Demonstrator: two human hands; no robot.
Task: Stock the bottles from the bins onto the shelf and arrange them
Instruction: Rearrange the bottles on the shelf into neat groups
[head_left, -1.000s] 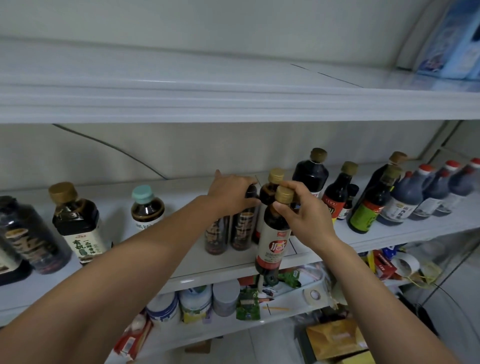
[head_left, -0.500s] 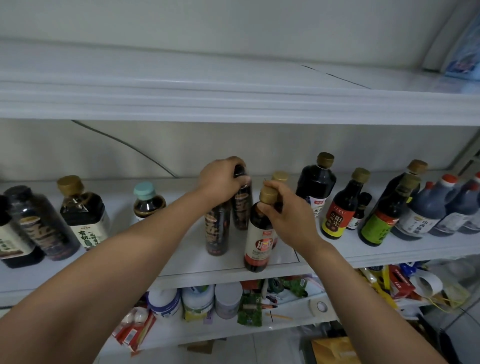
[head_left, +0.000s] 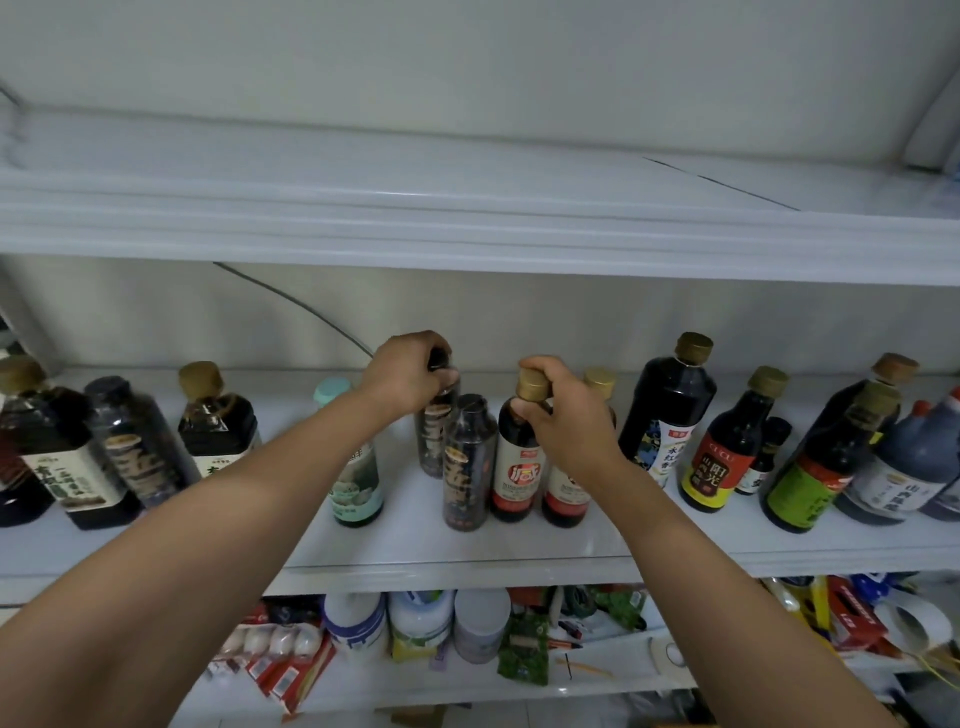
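The left hand (head_left: 408, 371), just left of the frame's centre, curls its fingers over the black cap of a slim dark bottle (head_left: 435, 447) and grips it from above; the bottle stands upright towards the back of the middle shelf (head_left: 467, 558). The right hand (head_left: 569, 421), just right of centre, pinches the neck of a red-labelled bottle (head_left: 519, 470) right under its gold cap (head_left: 533, 384), thumb on the near side and fingers wrapped behind. That bottle is upright with its base on the shelf board. Between the two held bottles, and touching or nearly touching both, stands a second slim dark bottle (head_left: 467, 467), nearer the shelf's front edge. A second red-labelled bottle (head_left: 566, 496) sits just behind the right wrist, partly hidden by it. The left forearm crosses in front of a teal-capped bottle (head_left: 358, 491). Further right along the shelf stand a tall dark bottle with a blue-and-white label (head_left: 670, 415), a yellow-labelled bottle (head_left: 724, 462), a green-labelled bottle (head_left: 810, 488) and a red-capped jug (head_left: 904, 467). At the left edge is a cluster of squat dark bottles (head_left: 67, 457). The top shelf (head_left: 467, 218) spans the upper frame, while the lower shelf holds white jars (head_left: 480, 623) among assorted packets.
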